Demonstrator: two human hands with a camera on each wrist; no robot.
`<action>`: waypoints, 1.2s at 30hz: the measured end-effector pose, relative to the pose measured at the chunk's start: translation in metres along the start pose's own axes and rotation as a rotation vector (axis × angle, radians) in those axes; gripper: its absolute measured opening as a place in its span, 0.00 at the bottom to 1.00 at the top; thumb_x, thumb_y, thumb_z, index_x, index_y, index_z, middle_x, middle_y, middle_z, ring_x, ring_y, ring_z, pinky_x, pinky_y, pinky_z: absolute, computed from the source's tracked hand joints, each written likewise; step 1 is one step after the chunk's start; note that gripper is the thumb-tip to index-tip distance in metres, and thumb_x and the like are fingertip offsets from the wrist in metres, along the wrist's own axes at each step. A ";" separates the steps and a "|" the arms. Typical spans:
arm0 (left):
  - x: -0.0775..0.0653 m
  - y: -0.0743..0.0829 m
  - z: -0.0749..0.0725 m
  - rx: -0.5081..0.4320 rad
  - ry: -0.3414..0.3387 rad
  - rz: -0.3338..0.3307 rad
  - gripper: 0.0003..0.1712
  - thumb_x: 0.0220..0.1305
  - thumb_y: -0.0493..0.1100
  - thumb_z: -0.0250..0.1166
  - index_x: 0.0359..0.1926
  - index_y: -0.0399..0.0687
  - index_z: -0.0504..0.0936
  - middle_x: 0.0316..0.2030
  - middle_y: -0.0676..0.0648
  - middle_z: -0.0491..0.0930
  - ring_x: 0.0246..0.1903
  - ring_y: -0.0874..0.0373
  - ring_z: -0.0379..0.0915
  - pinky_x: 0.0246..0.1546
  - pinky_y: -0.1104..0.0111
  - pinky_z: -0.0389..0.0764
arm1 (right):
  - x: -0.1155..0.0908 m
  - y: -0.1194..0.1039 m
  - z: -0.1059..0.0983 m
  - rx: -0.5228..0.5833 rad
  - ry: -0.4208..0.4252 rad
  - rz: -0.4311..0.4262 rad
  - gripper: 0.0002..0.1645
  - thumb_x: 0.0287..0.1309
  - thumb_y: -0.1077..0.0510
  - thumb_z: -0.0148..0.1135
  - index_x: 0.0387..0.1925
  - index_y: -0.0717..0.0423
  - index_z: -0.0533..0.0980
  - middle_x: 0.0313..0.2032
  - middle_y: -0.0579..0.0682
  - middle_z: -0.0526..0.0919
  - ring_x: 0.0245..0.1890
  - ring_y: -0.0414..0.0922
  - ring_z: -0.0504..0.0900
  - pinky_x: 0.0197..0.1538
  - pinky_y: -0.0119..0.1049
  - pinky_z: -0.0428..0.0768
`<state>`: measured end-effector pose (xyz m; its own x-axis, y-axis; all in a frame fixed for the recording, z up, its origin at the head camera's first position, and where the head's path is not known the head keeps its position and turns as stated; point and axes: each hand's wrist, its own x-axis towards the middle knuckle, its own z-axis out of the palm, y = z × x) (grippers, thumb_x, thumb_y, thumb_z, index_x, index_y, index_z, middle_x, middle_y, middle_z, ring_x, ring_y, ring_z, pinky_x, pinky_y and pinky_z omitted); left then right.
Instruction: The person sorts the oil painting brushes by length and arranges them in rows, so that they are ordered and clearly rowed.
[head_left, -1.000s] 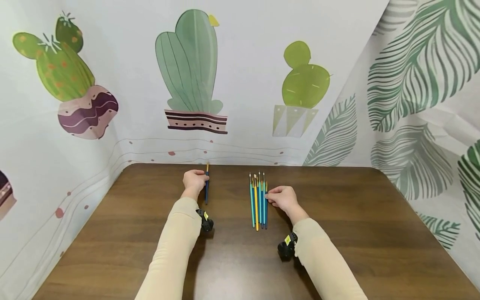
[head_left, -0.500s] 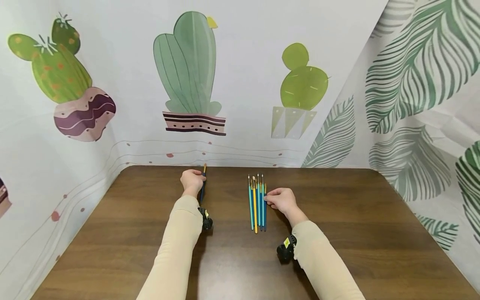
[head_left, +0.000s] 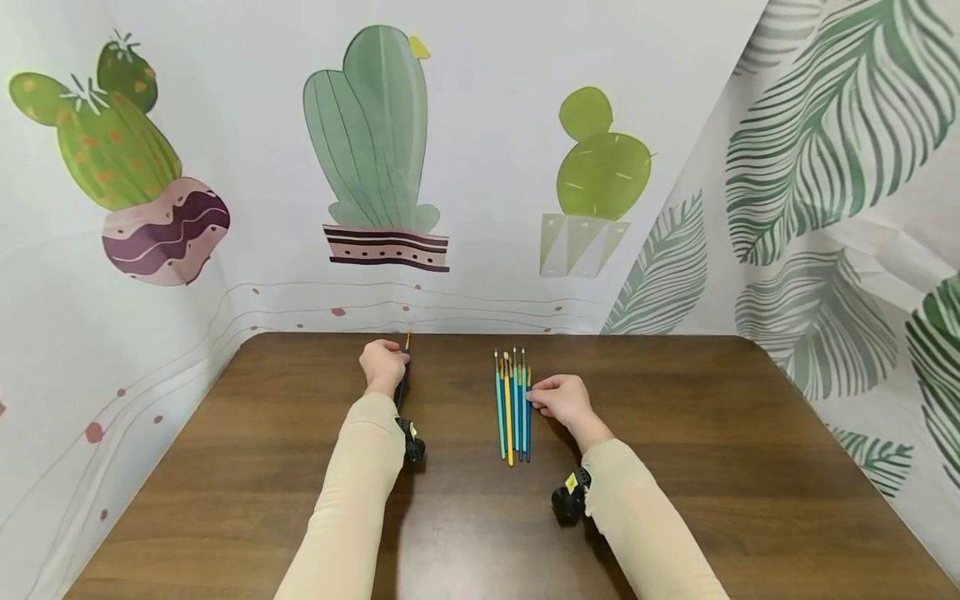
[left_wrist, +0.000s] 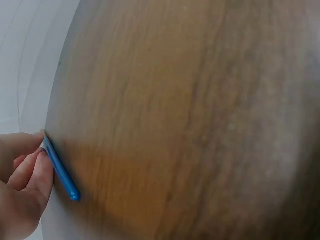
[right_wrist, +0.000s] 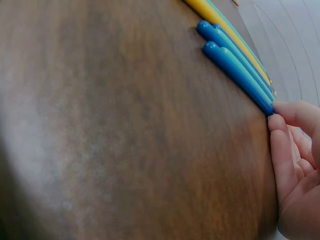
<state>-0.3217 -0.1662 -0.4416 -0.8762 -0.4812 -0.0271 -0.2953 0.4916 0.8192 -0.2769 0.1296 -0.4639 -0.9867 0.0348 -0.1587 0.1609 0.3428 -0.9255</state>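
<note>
In the head view, my left hand [head_left: 382,365] pinches a dark blue paintbrush [head_left: 402,387] near the table's far edge, bristles pointing away from me. The left wrist view shows the blue handle [left_wrist: 61,172] sticking out past the thumb and fingers, its rounded end near the wood. To the right lies a row of several paintbrushes with teal, blue and yellow handles, side by side, bristles pointing away; the yellow paintbrush [head_left: 509,417] reaches closest to me. My right hand [head_left: 564,400] pinches the row's rightmost paintbrush, a dark blue one [right_wrist: 235,75], between thumb and fingertip.
Everything lies on a brown wooden table [head_left: 465,517]. Behind its far edge hangs a white cloth [head_left: 487,167] printed with cacti and leaves. A small black camera [head_left: 570,497] is strapped to the right wrist, and another [head_left: 411,442] to the left.
The paintbrush in my left hand has tilted, its handle end swinging left toward the wrist. My right hand keeps its place at the row. The head view has shifted slightly.
</note>
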 end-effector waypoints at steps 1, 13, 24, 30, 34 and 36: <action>0.000 0.000 -0.001 -0.005 -0.002 0.004 0.13 0.56 0.37 0.66 0.44 0.38 0.82 0.44 0.37 0.82 0.52 0.45 0.72 0.55 0.59 0.74 | 0.000 0.000 0.000 0.000 0.001 -0.002 0.14 0.48 0.62 0.69 0.35 0.69 0.81 0.22 0.50 0.83 0.22 0.36 0.80 0.30 0.30 0.82; -0.011 0.004 0.007 -0.033 -0.021 0.163 0.20 0.59 0.42 0.62 0.51 0.37 0.79 0.49 0.37 0.79 0.55 0.42 0.69 0.57 0.55 0.71 | 0.004 0.000 0.000 -0.007 0.004 0.001 0.14 0.48 0.61 0.70 0.35 0.68 0.81 0.23 0.51 0.84 0.22 0.37 0.80 0.30 0.30 0.83; -0.043 0.017 0.028 -0.096 -0.131 0.245 0.19 0.61 0.42 0.60 0.51 0.37 0.79 0.48 0.38 0.81 0.53 0.44 0.73 0.55 0.56 0.73 | 0.005 0.001 0.000 -0.007 -0.006 0.011 0.14 0.48 0.61 0.71 0.35 0.67 0.81 0.23 0.50 0.83 0.22 0.37 0.80 0.31 0.32 0.84; -0.060 0.019 0.042 -0.150 -0.216 0.210 0.18 0.64 0.42 0.57 0.52 0.38 0.79 0.50 0.39 0.80 0.54 0.46 0.72 0.54 0.57 0.74 | 0.004 0.000 0.000 0.001 -0.008 0.008 0.15 0.48 0.61 0.70 0.36 0.68 0.81 0.24 0.52 0.84 0.23 0.37 0.81 0.31 0.33 0.84; -0.071 0.020 0.051 -0.221 -0.292 0.173 0.18 0.64 0.41 0.56 0.52 0.38 0.79 0.53 0.38 0.78 0.55 0.47 0.72 0.54 0.58 0.74 | 0.002 0.000 0.000 0.003 -0.012 0.013 0.14 0.48 0.61 0.70 0.36 0.68 0.81 0.24 0.52 0.84 0.23 0.37 0.81 0.32 0.32 0.84; -0.077 0.022 0.054 -0.273 -0.333 0.151 0.18 0.65 0.39 0.55 0.52 0.36 0.79 0.52 0.37 0.78 0.53 0.46 0.73 0.52 0.58 0.76 | 0.001 0.000 -0.001 0.007 -0.013 0.015 0.14 0.48 0.61 0.70 0.36 0.68 0.81 0.24 0.51 0.84 0.23 0.37 0.81 0.32 0.32 0.84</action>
<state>-0.2814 -0.0793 -0.4530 -0.9897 -0.1368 -0.0420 -0.0828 0.3078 0.9479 -0.2782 0.1301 -0.4636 -0.9838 0.0279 -0.1772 0.1762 0.3354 -0.9255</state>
